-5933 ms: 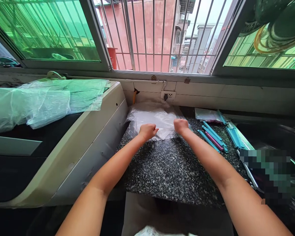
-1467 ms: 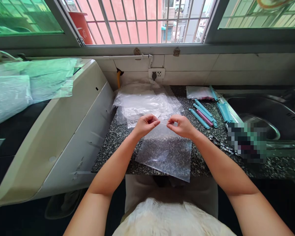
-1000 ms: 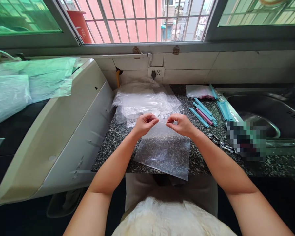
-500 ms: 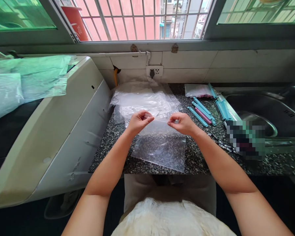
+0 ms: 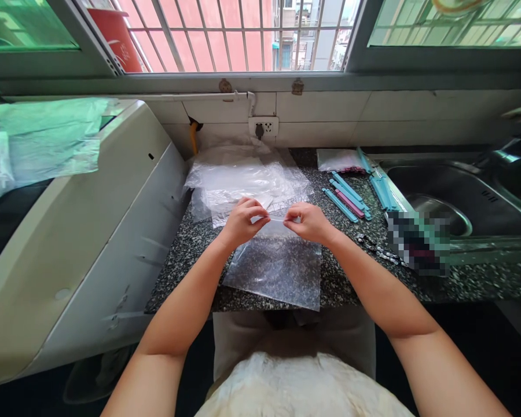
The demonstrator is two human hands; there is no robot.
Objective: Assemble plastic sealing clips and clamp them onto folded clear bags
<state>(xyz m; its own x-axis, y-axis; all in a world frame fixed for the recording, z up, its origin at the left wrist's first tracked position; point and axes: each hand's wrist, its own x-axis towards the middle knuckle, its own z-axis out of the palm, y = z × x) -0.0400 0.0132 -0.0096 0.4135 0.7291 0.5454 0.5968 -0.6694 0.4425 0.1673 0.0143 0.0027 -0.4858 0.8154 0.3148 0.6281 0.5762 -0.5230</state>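
Observation:
A clear plastic bag [image 5: 278, 266] lies flat on the speckled dark countertop [image 5: 351, 272], its near edge hanging over the counter's front. My left hand [image 5: 242, 220] pinches the bag's top edge on the left, fingers closed. My right hand [image 5: 307, 221] pinches the same edge on the right, fingers closed. The two hands are a few centimetres apart. Behind them lies a pile of more clear plastic bags [image 5: 243, 179].
Several blue and pink clip sticks [image 5: 345, 197] lie to the right of the pile. A metal sink [image 5: 451, 191] is at the right. A white appliance [image 5: 91, 231] with plastic sheeting [image 5: 39, 139] on it stands at the left. A wall socket [image 5: 263, 126] sits under the barred window.
About six seconds ago both hands were at the pile; one bag has come forward onto the counter. Over the last second the hands stay pinched on its top edge and draw slightly closer.

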